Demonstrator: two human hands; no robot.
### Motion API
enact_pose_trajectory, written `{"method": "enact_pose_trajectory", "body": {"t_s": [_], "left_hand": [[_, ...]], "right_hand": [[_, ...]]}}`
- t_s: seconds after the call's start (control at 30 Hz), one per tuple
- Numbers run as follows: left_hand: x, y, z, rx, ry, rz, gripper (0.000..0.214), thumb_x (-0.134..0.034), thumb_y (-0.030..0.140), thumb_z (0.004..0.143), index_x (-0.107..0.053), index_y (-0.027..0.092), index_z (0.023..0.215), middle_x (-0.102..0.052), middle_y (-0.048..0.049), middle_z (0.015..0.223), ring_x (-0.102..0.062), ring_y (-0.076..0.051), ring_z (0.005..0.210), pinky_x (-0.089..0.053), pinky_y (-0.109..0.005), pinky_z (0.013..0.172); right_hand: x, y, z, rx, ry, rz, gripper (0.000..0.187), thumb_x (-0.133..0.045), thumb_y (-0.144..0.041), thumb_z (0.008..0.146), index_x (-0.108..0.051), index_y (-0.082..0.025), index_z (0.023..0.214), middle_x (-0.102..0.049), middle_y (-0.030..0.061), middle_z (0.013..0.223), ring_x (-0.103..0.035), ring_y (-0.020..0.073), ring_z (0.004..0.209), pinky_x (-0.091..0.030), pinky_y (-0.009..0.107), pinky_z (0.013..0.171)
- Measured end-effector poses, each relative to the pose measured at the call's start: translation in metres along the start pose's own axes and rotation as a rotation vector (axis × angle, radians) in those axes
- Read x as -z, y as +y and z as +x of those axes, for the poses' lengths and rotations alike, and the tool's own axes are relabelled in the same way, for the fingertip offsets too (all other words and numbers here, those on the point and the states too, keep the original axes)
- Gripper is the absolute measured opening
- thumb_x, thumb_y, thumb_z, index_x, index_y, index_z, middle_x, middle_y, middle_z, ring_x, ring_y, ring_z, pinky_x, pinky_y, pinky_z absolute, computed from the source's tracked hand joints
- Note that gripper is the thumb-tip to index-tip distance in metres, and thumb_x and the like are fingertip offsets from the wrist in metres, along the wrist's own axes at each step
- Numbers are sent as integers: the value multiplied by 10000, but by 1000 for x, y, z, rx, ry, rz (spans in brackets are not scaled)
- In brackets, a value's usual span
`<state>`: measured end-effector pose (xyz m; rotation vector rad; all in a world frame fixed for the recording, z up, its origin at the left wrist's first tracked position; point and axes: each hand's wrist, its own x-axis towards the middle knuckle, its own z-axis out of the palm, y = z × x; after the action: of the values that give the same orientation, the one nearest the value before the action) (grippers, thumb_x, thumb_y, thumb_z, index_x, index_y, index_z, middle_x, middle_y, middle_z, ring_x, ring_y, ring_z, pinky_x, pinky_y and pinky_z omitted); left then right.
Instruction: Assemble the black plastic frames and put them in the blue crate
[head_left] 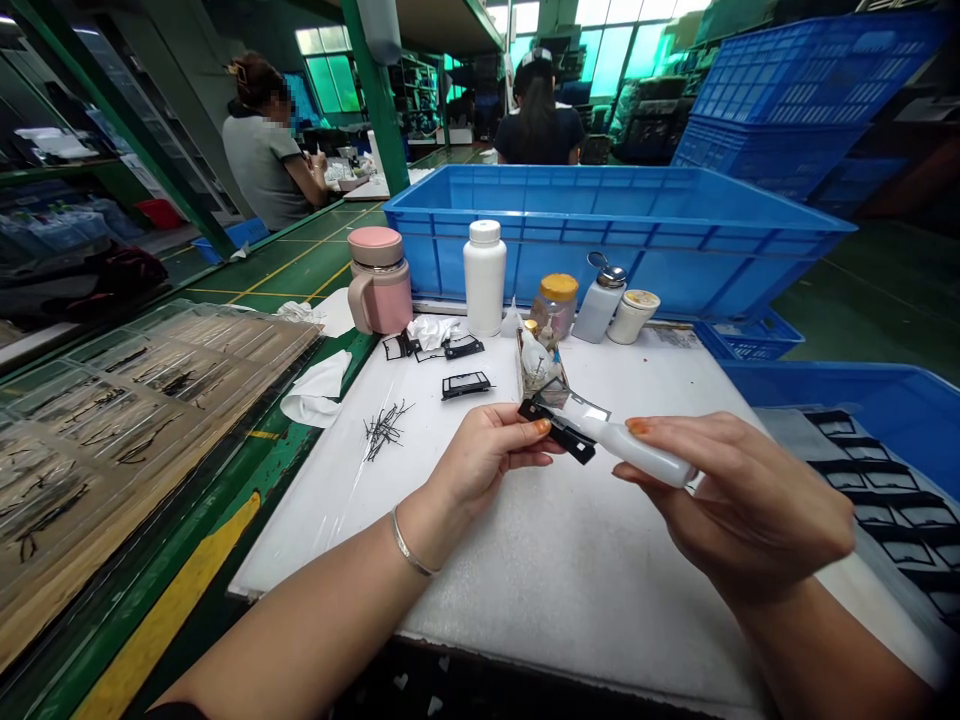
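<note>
My left hand [480,450] pinches a small black plastic frame [574,440] with a clear window, tilted above the white work board [525,580]. In my right hand [750,500] is a white squeeze bottle [652,455], gripped between thumb and fingers. Its narrow tip points left at the frame; whether it touches cannot be made out. Behind the held frame, a small box [541,365] contains a similar whitish bottle. Another black frame [466,385] lies on the board, with several more frames [463,346] behind it. Thin black strips [385,430] form a loose pile to the left.
Along the back stand a pink mug [386,290], a white bottle [484,280], a yellow-lidded jar [555,300], a pump dispenser [600,305] and a small tub [634,316]. Behind is a large blue crate [615,235]. Rows of frames [892,500] lie right; a compartment tray [150,400] left. Two people sit beyond.
</note>
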<state>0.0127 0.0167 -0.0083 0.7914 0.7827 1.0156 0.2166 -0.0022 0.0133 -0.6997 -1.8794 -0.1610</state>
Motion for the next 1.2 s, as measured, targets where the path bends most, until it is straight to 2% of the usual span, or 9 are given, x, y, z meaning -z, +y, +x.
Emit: {"method": "enact_pose_trajectory", "body": {"t_s": [0.2,0.47,1.2], "left_hand": [[0,0,0,-3,2,3,236,-765,266,720,-709,89,865,-692,-82,821,-665,-142,753,-529,-200,662],[-1,0,0,-7,4,4,215,-750,253,733,-705,83,858,-692,-83,809,-665,-131,740,-535,-185,654],[-1,1,0,-12,-2,-5,198,-750,245,735,-707,89,848,-691,-77,804,-664,-128,733,-542,-183,652]], "right_hand": [[0,-1,1,-9,2,-18,540,-807,-82,665,-676,-288,1146,-735,21,933,-694,222,801,-552,328,614],[-1,-2,7,45,38,-4,457,-814,-21,628,-711,-182,1043,-738,60,866,-695,220,745,-545,319,578],[0,-2,2,5,34,-9,483,-815,4,610,-718,-192,1040,-741,54,876,-693,217,740,-549,330,583]]}}
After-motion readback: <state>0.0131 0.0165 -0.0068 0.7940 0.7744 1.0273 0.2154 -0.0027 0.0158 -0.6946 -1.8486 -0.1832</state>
